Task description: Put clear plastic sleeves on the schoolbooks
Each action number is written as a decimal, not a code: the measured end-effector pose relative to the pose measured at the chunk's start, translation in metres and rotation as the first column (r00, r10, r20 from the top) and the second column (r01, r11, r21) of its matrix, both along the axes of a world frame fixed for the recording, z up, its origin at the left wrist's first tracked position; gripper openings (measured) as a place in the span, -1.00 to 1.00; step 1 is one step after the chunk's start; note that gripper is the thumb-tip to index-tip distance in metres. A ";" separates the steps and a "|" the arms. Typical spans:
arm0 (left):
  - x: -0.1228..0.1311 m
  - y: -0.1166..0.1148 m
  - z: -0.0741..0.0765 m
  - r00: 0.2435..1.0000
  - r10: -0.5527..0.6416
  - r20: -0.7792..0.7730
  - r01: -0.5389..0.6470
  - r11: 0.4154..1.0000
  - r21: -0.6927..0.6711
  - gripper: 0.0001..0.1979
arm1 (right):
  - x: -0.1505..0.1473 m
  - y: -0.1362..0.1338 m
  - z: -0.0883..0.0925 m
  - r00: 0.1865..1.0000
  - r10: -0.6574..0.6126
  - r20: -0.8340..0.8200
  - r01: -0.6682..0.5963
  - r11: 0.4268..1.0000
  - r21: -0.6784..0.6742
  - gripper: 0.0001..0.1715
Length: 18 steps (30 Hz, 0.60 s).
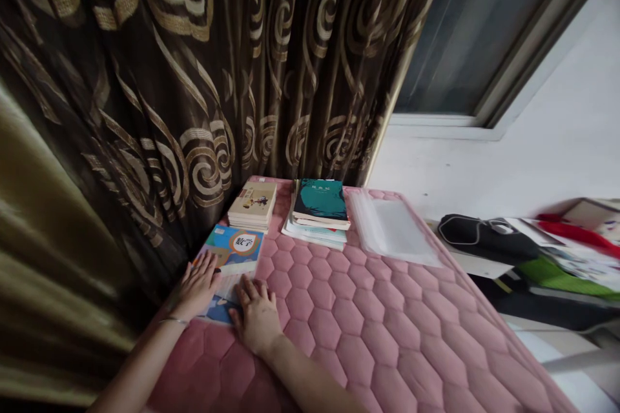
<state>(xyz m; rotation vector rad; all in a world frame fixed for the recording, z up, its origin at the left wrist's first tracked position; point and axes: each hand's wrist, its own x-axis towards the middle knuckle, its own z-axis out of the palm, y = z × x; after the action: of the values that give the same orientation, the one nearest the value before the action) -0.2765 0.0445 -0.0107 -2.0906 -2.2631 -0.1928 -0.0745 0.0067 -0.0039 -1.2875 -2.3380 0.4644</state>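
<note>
Head view: at your far left hangs a dark brown curtain (194, 71) with gold and cream swirls. Your left hand (196, 287), with a thin bracelet (174, 320) at the wrist, lies palm down, fingers extended, over the left edge of a blue-covered book (237, 261). That book lies flat on a pink quilted pad (397, 329), below the curtain, dark characters in a pale circle near its far end. Just beyond it sits a stack of tan books (252, 200). Your right hand (259, 316) is open too, palm down, fingers spread over the blue book's right edge; neither hand is closed around anything. Farther right, a teal book (320, 200) tops a second pile, with paler covers jutting out toward you. Next to that pile lie translucent plastic sheets (397, 229). Beyond the pad's right edge are a black case (487, 237), something green (562, 277) and a red cloth (581, 237).
</note>
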 end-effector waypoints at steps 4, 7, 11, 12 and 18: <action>-0.001 -0.002 0.006 0.998 -0.017 -0.052 0.016 0.999 -0.032 -0.42 | 0.007 -0.001 0.003 0.999 0.042 0.007 -0.042 0.999 -0.019 -0.38; -0.002 -0.002 0.010 0.999 -0.019 -0.048 0.019 1.000 -0.014 -0.45 | 0.038 -0.007 0.003 0.988 0.155 0.000 -0.155 0.987 -0.032 -0.40; 0.021 0.000 0.007 0.995 0.029 -0.091 -0.029 1.000 0.006 -0.52 | 0.114 -0.021 0.004 0.984 0.176 0.011 -0.176 0.984 -0.002 -0.48; 0.034 0.000 0.005 0.993 0.040 -0.108 -0.039 0.999 0.008 -0.54 | 0.135 -0.024 0.006 0.992 0.128 0.018 -0.128 0.992 0.004 -0.51; 0.167 -0.008 -0.010 0.886 -0.462 0.031 0.456 0.883 0.113 -0.57 | 0.241 -0.023 0.010 0.963 -0.269 -0.028 0.270 0.963 0.027 -0.60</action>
<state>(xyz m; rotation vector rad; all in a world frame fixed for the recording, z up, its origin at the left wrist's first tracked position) -0.1094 0.0369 -0.0206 -2.5557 -1.6941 -0.3832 0.1664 -0.0161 0.0058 -1.5480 -2.0986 0.3522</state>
